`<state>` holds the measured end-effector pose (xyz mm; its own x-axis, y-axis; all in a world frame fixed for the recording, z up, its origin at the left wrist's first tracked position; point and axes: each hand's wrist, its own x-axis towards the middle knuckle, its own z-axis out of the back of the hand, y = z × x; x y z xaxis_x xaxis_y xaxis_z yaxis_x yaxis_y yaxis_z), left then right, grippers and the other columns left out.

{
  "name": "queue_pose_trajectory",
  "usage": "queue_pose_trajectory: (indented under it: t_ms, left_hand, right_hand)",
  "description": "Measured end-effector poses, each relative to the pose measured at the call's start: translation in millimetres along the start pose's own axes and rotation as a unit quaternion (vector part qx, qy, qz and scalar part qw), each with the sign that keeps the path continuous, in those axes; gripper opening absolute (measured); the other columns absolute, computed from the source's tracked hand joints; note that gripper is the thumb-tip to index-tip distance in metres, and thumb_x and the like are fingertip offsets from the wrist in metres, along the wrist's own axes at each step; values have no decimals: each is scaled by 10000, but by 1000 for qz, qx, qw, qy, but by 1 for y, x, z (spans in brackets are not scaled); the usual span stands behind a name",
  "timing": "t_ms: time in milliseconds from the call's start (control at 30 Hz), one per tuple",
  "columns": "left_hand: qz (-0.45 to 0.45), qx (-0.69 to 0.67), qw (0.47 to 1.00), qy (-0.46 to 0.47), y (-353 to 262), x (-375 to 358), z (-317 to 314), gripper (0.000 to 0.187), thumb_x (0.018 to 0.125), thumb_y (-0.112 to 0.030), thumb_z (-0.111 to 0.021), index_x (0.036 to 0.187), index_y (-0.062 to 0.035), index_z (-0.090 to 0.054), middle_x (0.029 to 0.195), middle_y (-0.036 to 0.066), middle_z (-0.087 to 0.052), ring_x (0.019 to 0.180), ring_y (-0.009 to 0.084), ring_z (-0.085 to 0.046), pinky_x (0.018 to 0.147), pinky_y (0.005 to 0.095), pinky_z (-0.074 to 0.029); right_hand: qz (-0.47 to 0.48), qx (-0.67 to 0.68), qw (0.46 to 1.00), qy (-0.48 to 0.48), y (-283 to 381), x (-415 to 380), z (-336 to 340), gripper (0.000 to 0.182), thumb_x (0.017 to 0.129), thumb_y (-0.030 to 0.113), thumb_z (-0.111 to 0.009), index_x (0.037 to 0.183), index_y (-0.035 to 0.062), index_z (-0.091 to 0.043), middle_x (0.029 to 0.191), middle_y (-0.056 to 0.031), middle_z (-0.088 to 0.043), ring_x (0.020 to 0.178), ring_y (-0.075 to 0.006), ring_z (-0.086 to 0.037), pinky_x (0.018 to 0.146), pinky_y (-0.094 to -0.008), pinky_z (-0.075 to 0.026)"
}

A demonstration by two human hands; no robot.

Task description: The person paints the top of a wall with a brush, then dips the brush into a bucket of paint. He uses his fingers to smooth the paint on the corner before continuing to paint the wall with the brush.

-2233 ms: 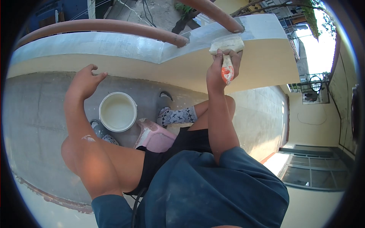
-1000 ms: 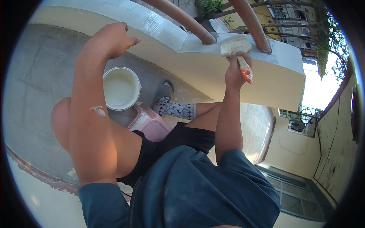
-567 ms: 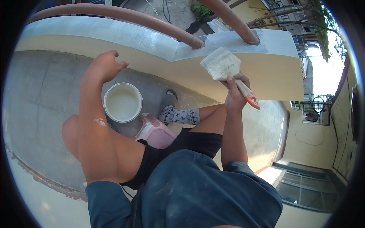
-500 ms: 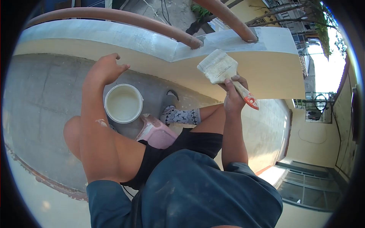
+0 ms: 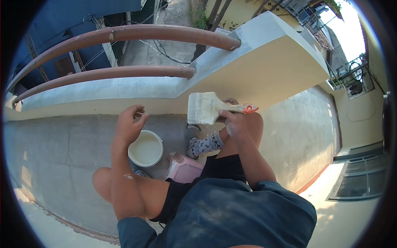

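Note:
My right hand (image 5: 234, 120) grips a wide paintbrush (image 5: 202, 108) by its handle. The brush has whitish, paint-caked bristles pointing left and a red tip on the handle. It is held up in front of the cream wall, apart from it. My left hand (image 5: 131, 124) is in the air with nothing in it, thumb apart from loosely bent fingers. Just below and to the right of that hand, a white bucket (image 5: 145, 149) holding pale paint stands on the floor.
I sit on a low pink stool (image 5: 184, 167) on the grey floor (image 5: 62, 153). Ahead runs a low cream wall (image 5: 252, 74) with a pale top, and brown railings (image 5: 124, 34) join it. A window (image 5: 359, 177) is at the right.
My view has tilted and shifted, so the railings and wall show more fully. The paintbrush has turned from slanting to nearly level and come lower and left. My left hand stays empty.

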<state>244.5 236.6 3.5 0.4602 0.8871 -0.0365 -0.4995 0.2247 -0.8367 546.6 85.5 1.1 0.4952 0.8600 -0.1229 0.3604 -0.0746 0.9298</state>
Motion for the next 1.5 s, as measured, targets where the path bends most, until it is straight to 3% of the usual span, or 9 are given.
queue_pose_trajectory:
  t_ms: [300, 400, 500, 567, 667, 900, 1133, 1200, 1500]
  left_hand:
    - [-125, -60, 989, -58, -13, -1, -20, 214, 807, -121, -660, 964, 24, -653, 912, 159, -681, 842, 261, -653, 772, 338, -494]
    - [-88, -45, 992, -73, 3, 7, -15, 212, 811, -120, -656, 964, 26, -653, 905, 157, -681, 837, 263, -653, 765, 342, -496]
    - [-72, -22, 994, -81, 10, 13, -12, 226, 819, -129, -647, 978, 32, -647, 896, 159, -677, 816, 262, -647, 731, 350, -499]
    - [-55, 4, 995, -81, 10, 16, -10, 242, 822, -138, -643, 991, 35, -641, 901, 166, -672, 808, 259, -642, 708, 355, -499]
    - [-41, 4, 996, -74, 7, 17, -7, 250, 817, -142, -647, 991, 37, -640, 906, 171, -669, 812, 261, -642, 706, 357, -498]
    - [-38, 3, 995, -91, 23, 21, 0, 263, 817, -149, -643, 997, 43, -635, 904, 174, -665, 793, 267, -635, 719, 360, -498]
    - [-43, 27, 994, -97, 28, 26, 1, 238, 839, -139, -636, 981, 52, -629, 873, 159, -664, 740, 222, -633, 683, 333, -502]
    - [-42, 24, 994, -102, 29, 28, 1, 238, 842, -141, -635, 981, 52, -629, 875, 158, -664, 737, 220, -630, 682, 331, -501]
    - [-29, 37, 994, -99, 39, 39, 1, 235, 844, -143, -641, 983, 46, -626, 861, 149, -659, 742, 203, -624, 676, 326, -492]
  right_hand:
    - [-79, 54, 995, 32, 11, -9, -10, 348, 785, -58, -609, 1117, -33, -509, 1017, -143, -604, 851, -227, -654, 757, -356, -567]
    - [17, 7, 999, 36, 38, -19, -17, 315, 809, -52, -622, 1099, -14, -504, 1140, -193, -568, 952, -251, -638, 800, -370, -579]
    - [325, -66, 943, 43, 78, -15, -34, 210, 867, -35, -585, 1039, 16, -477, 1303, -251, -456, 1124, -317, -551, 828, -392, -585]
    - [398, -130, 907, 39, 100, -6, -41, 170, 890, -36, -551, 1024, 10, -458, 1330, -257, -429, 1150, -333, -527, 826, -400, -590]
    - [572, -316, 756, -44, 128, 14, -31, 172, 881, -51, -546, 1010, 12, -451, 1344, -269, -412, 1105, -328, -550, 774, -426, -607]
    - [493, -233, 829, -127, 223, 48, -43, 211, 836, 17, -616, 1024, 16, -520, 938, -141, -607, 800, -282, -668, 640, -395, -614]
    - [240, -493, 835, 48, 300, 147, -88, 323, 808, 130, -667, 1091, -16, -613, 1002, -133, -627, 815, -239, -676, 669, -313, -603]
    - [228, -514, 826, 32, 297, 181, -91, 530, 782, 85, -683, 1212, -25, -392, 721, -175, -617, 588, -313, -657, 455, -419, -560]
    - [186, -506, 842, -7, 264, 211, -117, 699, 793, -14, -642, 1327, -72, -195, 842, -223, -620, 587, -309, -650, 467, -404, -566]
